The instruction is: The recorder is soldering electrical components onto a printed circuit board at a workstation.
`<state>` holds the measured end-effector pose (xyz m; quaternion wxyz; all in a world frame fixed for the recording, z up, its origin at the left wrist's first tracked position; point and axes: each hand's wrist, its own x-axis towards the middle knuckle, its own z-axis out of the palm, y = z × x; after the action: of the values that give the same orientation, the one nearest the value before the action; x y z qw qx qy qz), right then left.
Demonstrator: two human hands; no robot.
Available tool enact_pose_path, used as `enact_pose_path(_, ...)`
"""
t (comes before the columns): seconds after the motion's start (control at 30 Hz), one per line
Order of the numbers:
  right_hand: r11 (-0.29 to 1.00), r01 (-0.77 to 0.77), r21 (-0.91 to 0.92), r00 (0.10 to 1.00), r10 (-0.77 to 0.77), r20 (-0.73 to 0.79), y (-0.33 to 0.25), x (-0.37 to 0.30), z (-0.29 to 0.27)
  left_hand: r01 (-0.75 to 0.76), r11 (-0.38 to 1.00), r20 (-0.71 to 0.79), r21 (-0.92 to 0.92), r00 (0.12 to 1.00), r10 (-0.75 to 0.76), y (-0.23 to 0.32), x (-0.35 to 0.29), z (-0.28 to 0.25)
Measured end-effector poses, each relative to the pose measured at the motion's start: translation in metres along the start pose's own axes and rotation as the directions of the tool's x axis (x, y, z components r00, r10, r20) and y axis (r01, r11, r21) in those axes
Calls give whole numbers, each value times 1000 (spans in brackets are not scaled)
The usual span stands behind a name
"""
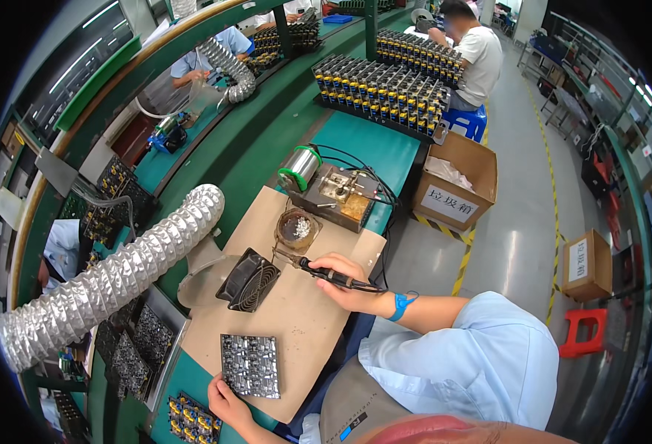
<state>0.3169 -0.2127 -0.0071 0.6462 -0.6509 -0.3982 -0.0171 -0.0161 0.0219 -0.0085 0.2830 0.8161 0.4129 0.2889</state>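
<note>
My right hand [346, 283] is closed round the dark handle of a soldering iron [331, 275]. The iron's tip lies between a round brown dish [285, 238] with silvery bits in it and a square black fan [249, 281]. My left hand [227, 403] grips the lower left corner of a circuit board [250, 365] densely covered in silvery solder joints. This board rests on a sheet of brown cardboard [307, 317], well apart from the iron. Behind the dish are a green-rimmed solder spool [301, 167] and a metal soldering fixture [340, 194].
A silver flexible duct [119, 270] crosses the left side, its clear hood [196, 275] beside the fan. More boards [152, 333] lie left, and yellow-and-black ones [193, 420] near my left hand. Racked boards [381, 92], a co-worker [481, 59] and a cardboard box [481, 174] stand beyond.
</note>
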Motion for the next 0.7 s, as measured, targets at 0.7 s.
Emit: enact_pose_path(0.7,999,16,-49,1000,-15,14,6,-11,2,69,990,58,-126,996,-62,-10,8,5)
